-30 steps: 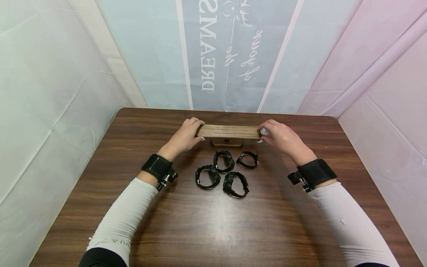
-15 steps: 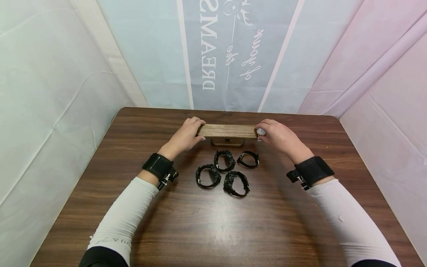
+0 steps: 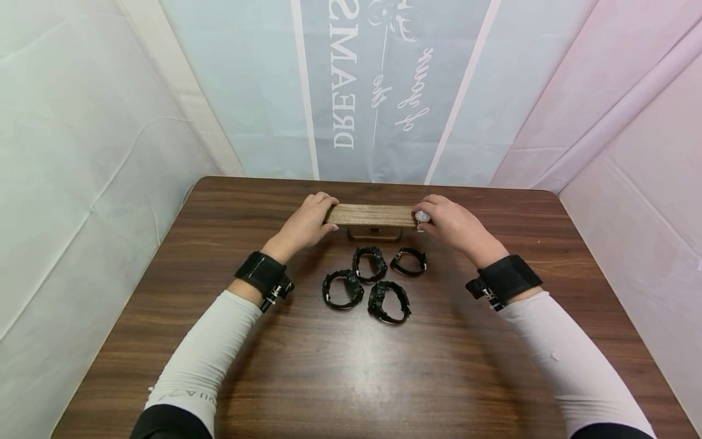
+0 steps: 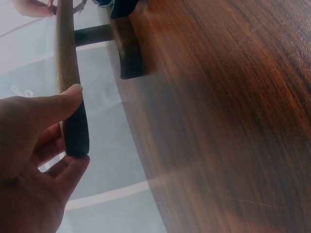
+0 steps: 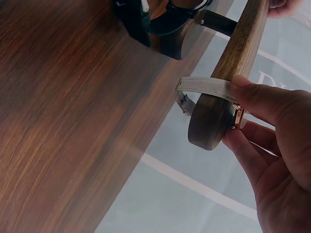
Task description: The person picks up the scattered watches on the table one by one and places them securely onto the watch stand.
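A wooden T-shaped watch stand (image 3: 373, 214) stands near the table's back edge, its bar running left to right over a small base (image 3: 375, 234). My left hand (image 3: 304, 221) grips the bar's left end, thumb on the near side and fingers around the far side and end. At the other end, my right hand (image 3: 454, 223) pinches a wristwatch (image 5: 209, 87) with a white strap and a rose-gold case. The strap loops around the bar, which passes through it a little way in from the end. In the head view the watch's pale face (image 3: 422, 217) shows between the fingers.
Several black watches lie on the table in front of the stand: one at the left (image 3: 342, 289), one nearest the person (image 3: 389, 302), one close to the base (image 3: 369, 264) and a slimmer one (image 3: 408, 261). Fabric walls (image 3: 263, 91) border the brown table (image 3: 351, 378).
My right hand has moved left along the bar, carrying the white-strapped watch further onto it. The left hand has kept its grip on the other end, and the black watches lie as before.
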Tool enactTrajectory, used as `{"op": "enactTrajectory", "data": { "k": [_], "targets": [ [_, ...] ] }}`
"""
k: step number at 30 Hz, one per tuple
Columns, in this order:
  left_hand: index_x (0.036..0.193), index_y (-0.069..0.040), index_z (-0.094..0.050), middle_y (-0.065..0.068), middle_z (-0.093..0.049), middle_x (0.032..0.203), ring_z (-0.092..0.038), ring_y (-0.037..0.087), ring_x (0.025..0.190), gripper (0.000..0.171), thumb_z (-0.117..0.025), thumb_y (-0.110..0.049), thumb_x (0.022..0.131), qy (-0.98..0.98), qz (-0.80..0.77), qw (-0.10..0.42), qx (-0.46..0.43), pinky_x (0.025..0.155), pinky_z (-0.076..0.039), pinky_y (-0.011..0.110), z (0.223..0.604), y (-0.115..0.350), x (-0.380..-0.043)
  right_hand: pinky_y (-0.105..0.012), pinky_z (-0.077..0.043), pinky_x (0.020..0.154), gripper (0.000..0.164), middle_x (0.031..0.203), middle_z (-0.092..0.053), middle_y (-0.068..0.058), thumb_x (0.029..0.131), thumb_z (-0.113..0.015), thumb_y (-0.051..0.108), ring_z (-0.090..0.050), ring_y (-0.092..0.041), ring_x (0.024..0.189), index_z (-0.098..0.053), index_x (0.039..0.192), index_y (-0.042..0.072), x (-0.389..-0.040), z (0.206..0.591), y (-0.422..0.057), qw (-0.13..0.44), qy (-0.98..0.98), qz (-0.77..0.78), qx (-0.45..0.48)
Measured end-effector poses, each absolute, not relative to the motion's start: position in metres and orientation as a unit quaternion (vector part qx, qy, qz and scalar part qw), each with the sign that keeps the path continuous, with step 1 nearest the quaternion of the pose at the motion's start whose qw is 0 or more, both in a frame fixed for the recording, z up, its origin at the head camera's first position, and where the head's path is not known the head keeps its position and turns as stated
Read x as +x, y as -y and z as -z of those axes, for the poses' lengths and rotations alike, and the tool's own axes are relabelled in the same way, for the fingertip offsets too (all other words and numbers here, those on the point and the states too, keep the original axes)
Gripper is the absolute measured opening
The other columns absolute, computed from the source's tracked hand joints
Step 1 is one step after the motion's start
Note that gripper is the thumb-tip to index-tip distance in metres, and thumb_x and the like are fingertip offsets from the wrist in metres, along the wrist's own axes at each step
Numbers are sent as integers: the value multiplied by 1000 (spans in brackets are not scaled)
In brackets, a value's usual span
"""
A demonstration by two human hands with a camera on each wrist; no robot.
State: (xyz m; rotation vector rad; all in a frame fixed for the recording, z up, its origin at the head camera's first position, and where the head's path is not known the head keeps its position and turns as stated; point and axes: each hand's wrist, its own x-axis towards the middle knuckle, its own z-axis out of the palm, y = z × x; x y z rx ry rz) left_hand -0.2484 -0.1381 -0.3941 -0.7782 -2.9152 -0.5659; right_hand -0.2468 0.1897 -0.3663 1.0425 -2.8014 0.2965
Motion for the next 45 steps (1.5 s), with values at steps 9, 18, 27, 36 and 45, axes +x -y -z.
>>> {"op": "enactTrajectory", "data": {
  "k": [9,18,27,36,45],
  "targets": [
    [131,-7,-45,8,-46,128,-39,24,115,54,-64,-29,86,950,181,35,-252,94,-39,36,394,138,-248,-37,-50,72,34,110,-55,-9,80,-71,16,-54,-22,94,-62,111,8,-247,366,-179,77,927,-90,356],
    [131,-6,-45,8,-46,127,-39,24,114,54,-66,-26,85,949,184,38,-254,94,-39,36,393,138,-248,-37,-51,72,33,110,-55,-11,80,-71,16,-55,-23,94,-62,111,7,-248,366,-169,84,921,-88,371],
    [131,-6,-46,8,-47,126,-39,24,114,54,-65,-26,85,949,180,40,-255,95,-39,36,392,138,-247,-38,-51,72,31,109,-56,-12,81,-70,16,-55,-24,94,-62,109,6,-250,367,-156,90,914,-93,385],
    [130,-6,-46,8,-47,126,-39,23,115,54,-66,-27,85,951,178,39,-251,96,-39,35,394,138,-248,-38,-50,75,33,112,-55,-11,82,-69,18,-54,-24,98,-61,111,7,-250,368,-146,79,917,-96,380],
    [130,-6,-46,8,-46,127,-39,24,116,53,-66,-26,85,951,178,44,-251,95,-40,36,393,137,-246,-38,-50,76,32,111,-55,-10,82,-70,18,-52,-24,100,-61,110,7,-250,368,-137,84,912,-98,390]
  ]
}}
